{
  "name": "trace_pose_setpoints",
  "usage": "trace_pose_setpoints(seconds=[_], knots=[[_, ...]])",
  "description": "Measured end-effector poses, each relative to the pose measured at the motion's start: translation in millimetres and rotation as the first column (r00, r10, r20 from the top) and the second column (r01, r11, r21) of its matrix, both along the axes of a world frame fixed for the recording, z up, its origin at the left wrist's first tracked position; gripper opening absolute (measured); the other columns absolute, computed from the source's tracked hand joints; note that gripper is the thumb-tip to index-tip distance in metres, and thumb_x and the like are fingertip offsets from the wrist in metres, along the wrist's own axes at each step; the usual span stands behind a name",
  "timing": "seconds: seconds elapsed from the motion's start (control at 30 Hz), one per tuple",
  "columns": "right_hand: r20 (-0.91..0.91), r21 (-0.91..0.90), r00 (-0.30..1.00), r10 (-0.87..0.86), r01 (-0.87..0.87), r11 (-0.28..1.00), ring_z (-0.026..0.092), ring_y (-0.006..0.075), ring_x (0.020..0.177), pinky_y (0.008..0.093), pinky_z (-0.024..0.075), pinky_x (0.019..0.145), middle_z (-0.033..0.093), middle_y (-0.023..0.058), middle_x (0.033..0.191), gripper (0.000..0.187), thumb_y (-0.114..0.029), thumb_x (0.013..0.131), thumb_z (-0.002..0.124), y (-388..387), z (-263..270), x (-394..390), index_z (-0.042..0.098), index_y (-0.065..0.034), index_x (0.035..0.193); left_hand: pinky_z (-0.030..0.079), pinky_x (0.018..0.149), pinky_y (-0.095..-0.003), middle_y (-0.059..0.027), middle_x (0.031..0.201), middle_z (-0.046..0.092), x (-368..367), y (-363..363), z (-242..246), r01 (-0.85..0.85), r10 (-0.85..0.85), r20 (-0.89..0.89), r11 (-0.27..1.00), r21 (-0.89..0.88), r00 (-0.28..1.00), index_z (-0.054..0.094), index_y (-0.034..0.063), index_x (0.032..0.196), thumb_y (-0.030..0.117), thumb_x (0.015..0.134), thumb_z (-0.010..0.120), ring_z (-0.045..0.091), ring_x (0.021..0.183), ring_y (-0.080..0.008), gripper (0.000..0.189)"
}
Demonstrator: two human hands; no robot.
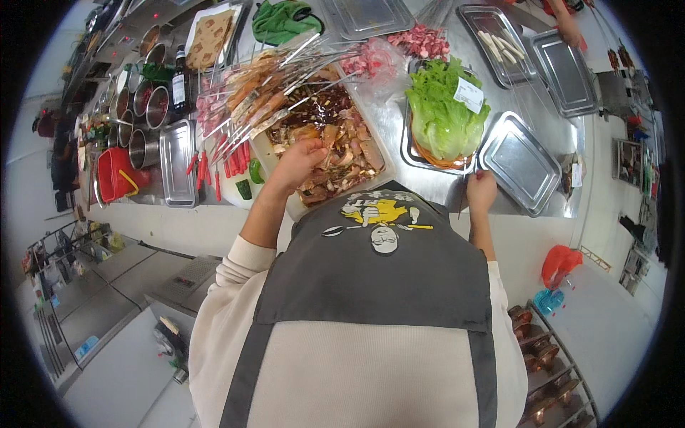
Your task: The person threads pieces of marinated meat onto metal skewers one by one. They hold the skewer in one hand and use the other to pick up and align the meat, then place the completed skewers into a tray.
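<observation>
My left hand (306,159) is over a plastic tub (377,131) of sliced, marinated meat (358,147), its fingertips pinched on a meat slice. Long metal skewers loaded with meat (259,99) lie in a pile across the tub's far left corner. My right hand (482,188) is closed at the table's near edge, between a tray of lettuce (447,109) and a metal tray (522,163). A thin dark line shows beside it; whether the hand holds a skewer is unclear.
Red-handled skewers (203,171), cut green vegetable pieces (243,189) and a metal tray (178,163) lie left. Steel pots (158,107), a bottle (180,85) and a red container (113,174) stand beyond. Raw meat pieces (423,41) lie behind. Another person's hand (569,32) touches a tray (566,75).
</observation>
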State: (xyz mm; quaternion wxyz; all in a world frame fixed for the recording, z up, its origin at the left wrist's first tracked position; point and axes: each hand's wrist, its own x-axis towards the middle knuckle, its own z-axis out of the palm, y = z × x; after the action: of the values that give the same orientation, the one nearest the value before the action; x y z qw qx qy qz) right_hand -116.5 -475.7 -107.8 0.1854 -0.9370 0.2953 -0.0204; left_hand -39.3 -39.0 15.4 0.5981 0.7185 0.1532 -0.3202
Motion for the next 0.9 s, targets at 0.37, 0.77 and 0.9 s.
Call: trace_pose_setpoints(seconds=[0.37,0.77,0.9], knots=[[0.187,0.173,0.979,-0.078,0.045,0.984,0.059,0.0348,0.077,0.0425,0.0469,0.073,0.059,0.0214,0.082,0.016,-0.011,0.081,0.055,-9,21,-40,0.056,0.0022,0.090,0.047,0.076,-0.0425,-0.0112,0.093,0.062,-6,-20,9,-0.215,-0.697,0.524,0.486,0.847,0.490,0.066,0.0037,0.087,0.018,0.075,0.070,0.058,0.091,-0.0309,0.019],[-0.012,0.821,0.850,-0.527,0.309,0.480,0.035,0.0070,0.050,0.0214,0.0273,0.047,0.043,0.0000,0.061,0.017,-0.012,0.086,0.043,1,74,-106,0.055,-0.0034,0.095,0.049,0.070,-0.0369,-0.0081,0.087,0.066,2,-21,-5,0.169,-0.478,0.449,0.803,0.571,0.755,0.063,0.0015,0.078,0.025,0.089,0.064,0.062,0.081,-0.0249,0.025],[-0.072,0.911,0.806,-0.588,0.293,0.290,0.031,0.0058,0.047,0.0237,0.0246,0.042,0.037,-0.0045,0.060,0.030,-0.012,0.086,0.043,17,107,-122,0.058,-0.0051,0.111,0.051,0.068,-0.0287,-0.0041,0.099,0.067,5,-14,15,-0.125,0.138,0.081,0.981,-0.149,0.987,0.059,0.0043,0.098,0.029,0.100,0.052,0.061,0.084,-0.0124,0.026]])
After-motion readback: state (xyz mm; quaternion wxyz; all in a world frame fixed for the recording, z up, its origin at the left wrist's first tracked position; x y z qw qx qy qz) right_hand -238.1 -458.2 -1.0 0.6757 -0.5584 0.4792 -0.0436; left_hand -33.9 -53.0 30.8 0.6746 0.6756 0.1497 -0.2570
